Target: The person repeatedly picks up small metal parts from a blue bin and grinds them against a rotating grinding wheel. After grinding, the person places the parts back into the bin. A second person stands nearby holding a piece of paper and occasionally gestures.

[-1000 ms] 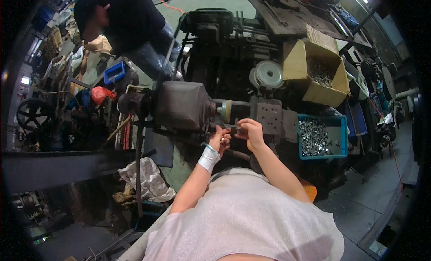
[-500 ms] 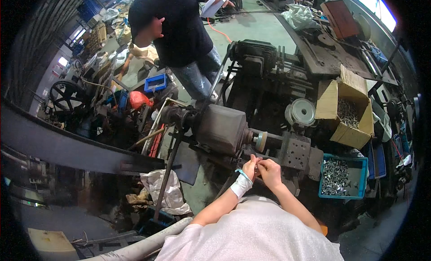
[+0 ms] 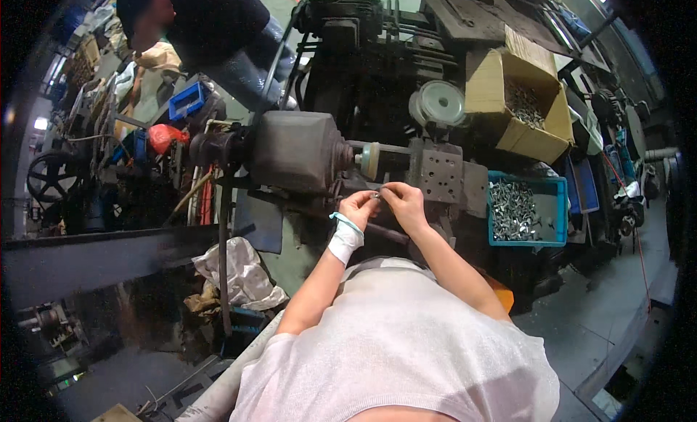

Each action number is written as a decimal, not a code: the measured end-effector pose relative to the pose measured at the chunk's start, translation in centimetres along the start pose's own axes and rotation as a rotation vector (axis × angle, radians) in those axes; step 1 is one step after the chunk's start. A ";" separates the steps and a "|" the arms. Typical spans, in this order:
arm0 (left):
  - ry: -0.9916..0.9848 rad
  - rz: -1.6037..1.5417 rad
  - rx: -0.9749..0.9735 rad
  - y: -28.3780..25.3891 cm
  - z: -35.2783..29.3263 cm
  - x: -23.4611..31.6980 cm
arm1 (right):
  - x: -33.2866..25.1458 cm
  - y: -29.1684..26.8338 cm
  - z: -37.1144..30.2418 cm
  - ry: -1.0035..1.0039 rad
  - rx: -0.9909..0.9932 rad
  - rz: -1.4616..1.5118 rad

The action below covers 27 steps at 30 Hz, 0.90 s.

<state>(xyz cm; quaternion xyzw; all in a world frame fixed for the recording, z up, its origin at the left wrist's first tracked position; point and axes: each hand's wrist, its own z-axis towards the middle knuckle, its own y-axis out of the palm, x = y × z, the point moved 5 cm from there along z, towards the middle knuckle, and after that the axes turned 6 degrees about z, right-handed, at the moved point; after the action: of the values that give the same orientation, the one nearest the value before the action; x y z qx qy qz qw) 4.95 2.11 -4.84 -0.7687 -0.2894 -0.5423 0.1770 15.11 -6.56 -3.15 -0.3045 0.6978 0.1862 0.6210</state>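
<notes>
In the head view, both forearms rise from the lower edge and slant inward, so the hands meet before the near side of the machine. The left hand [image 3: 357, 208] is curled, thumb and fingertips pinched together on a small metal piece [image 3: 377, 195]; the right hand [image 3: 405, 204] closes on the same piece from the other side, its wrist bent. The piece is shiny, but its exact shape is mostly hidden by the fingers. A smooth white wrap [image 3: 344, 242] and a thin teal band [image 3: 347, 220] circle the left wrist.

Beyond the hands are a dull, blocky metal housing [image 3: 294, 150], a pale round wheel [image 3: 372, 159] and a dark block [image 3: 441, 175] drilled with round holes. To the right, shiny metal bits [image 3: 514, 213] heap against the left edge of a teal plastic crate [image 3: 527, 243]. Above it, a cardboard box [image 3: 534, 142] with raised flaps holds more small pieces. A crumpled white sack [image 3: 247, 273] lies left of the forearms, behind an upright dark bar [image 3: 224, 277] that partly blocks it. Another person [image 3: 214, 23] stands beyond the housing, near the upper left corner
</notes>
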 end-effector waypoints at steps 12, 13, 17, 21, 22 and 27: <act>-0.010 -0.122 0.105 0.1 3.9 -2.4 | 2.2 1.0 3.5 0.047 0.195 -0.074; 0.021 -0.102 0.109 0.3 4.0 -2.2 | 2.8 1.0 3.7 0.060 0.200 -0.037; 0.039 -0.030 0.108 0.6 4.0 -1.4 | 3.0 0.9 3.8 0.086 0.230 -0.023; 0.013 0.055 0.119 0.5 4.0 -1.3 | 2.5 0.9 3.8 0.065 0.247 -0.061; 0.006 0.030 0.130 0.5 4.0 -1.2 | 2.3 0.9 3.8 0.060 0.249 -0.076; 0.034 -0.017 0.145 0.4 4.1 -1.5 | 1.9 1.0 3.5 0.092 0.249 -0.044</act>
<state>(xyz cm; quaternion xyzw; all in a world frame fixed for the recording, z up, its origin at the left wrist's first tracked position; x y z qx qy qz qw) 7.79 3.85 -7.65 -0.7421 -0.3314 -0.5343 0.2325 17.05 -3.92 -5.67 -0.2485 0.7364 0.0706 0.6253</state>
